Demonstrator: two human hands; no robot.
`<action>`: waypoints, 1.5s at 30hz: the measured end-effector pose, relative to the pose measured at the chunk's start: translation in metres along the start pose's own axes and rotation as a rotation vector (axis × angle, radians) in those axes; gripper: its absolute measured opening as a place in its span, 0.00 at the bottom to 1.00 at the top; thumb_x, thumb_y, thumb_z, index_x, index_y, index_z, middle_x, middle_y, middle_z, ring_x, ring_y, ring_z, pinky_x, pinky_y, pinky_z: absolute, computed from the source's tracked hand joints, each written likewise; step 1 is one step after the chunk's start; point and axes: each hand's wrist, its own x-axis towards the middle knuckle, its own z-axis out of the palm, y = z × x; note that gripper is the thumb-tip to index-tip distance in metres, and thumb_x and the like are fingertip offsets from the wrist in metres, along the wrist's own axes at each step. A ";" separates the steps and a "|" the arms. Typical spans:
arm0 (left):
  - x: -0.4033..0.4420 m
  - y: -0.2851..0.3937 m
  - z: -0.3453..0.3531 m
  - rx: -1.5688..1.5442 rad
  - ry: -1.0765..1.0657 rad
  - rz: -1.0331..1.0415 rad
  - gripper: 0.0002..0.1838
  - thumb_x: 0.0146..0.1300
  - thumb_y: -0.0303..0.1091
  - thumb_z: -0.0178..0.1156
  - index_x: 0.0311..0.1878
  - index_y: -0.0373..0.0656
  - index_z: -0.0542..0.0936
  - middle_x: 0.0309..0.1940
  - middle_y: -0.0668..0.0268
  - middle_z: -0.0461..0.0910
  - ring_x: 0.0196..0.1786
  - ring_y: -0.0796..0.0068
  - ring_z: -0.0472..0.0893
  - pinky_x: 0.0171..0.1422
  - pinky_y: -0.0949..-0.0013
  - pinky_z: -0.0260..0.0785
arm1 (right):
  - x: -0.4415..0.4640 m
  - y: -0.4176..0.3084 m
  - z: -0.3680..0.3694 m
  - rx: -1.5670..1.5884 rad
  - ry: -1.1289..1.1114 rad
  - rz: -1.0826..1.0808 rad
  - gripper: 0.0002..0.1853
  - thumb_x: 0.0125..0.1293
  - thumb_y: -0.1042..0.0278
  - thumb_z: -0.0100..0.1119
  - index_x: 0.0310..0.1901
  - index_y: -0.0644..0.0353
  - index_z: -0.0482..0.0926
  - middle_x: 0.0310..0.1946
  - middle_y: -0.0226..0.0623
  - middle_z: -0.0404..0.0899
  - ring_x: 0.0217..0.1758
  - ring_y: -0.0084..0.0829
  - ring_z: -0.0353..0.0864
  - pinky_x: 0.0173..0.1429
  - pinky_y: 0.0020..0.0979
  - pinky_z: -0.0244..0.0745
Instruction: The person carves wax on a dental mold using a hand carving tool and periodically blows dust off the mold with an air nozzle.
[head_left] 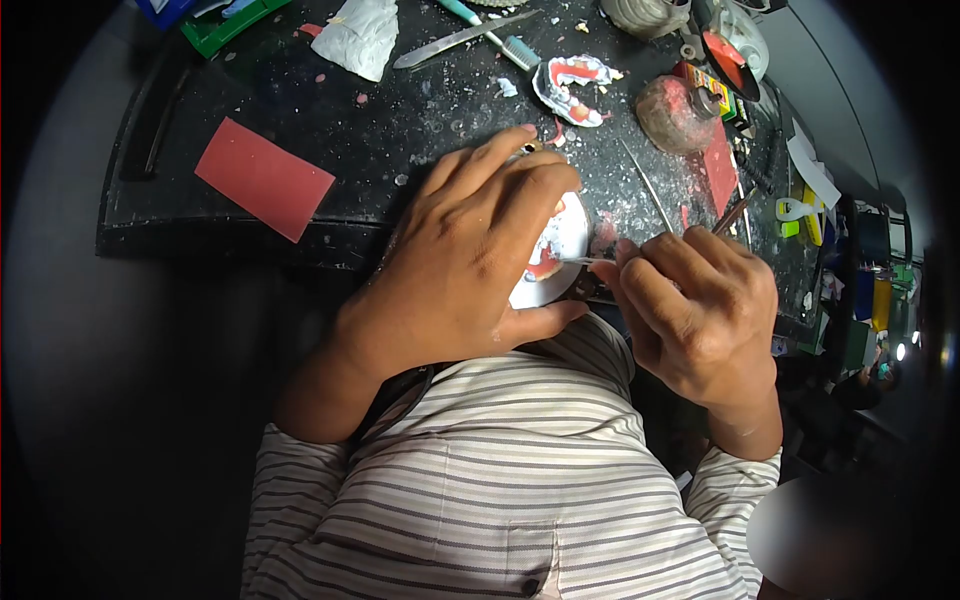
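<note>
My left hand [470, 245] is wrapped round a white plaster dental model [572, 232] at the table's front edge, its thumb below and its fingers over the top. Red wax [545, 266] shows on the model beside the palm. My right hand [695, 305], to the right, is closed round a thin metal tool [578, 260]. The tool's tip reaches the model near the red wax; whether it touches cannot be made out. Most of the tool's handle is hidden in the fist.
A red wax sheet [265, 178] lies at left. Behind my hands are a knife [465, 39], a toothbrush [518, 50], a plaster piece [360, 38] and another dental model [572, 90]. A glass burner [677, 114] and a thin pointed tool [648, 184] are at right.
</note>
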 end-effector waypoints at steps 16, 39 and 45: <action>0.002 0.001 -0.004 0.018 -0.058 -0.030 0.52 0.44 0.50 0.86 0.72 0.39 0.76 0.68 0.52 0.81 0.78 0.44 0.75 0.76 0.43 0.68 | 0.004 -0.006 0.015 0.012 0.125 0.076 0.10 0.59 0.69 0.81 0.33 0.57 0.84 0.24 0.31 0.78 0.22 0.35 0.76 0.25 0.38 0.69; 0.000 0.000 -0.003 0.013 -0.050 -0.030 0.52 0.44 0.51 0.87 0.72 0.39 0.76 0.68 0.54 0.82 0.78 0.44 0.74 0.76 0.44 0.67 | 0.003 0.000 0.017 0.024 0.126 0.006 0.11 0.58 0.70 0.82 0.35 0.57 0.85 0.25 0.30 0.79 0.23 0.34 0.77 0.25 0.37 0.69; 0.000 -0.003 -0.003 0.019 -0.071 -0.031 0.52 0.46 0.52 0.87 0.72 0.38 0.76 0.68 0.52 0.82 0.79 0.43 0.74 0.78 0.43 0.66 | -0.010 -0.005 0.041 0.110 0.271 0.150 0.10 0.58 0.66 0.81 0.33 0.56 0.85 0.27 0.32 0.81 0.25 0.34 0.80 0.27 0.38 0.73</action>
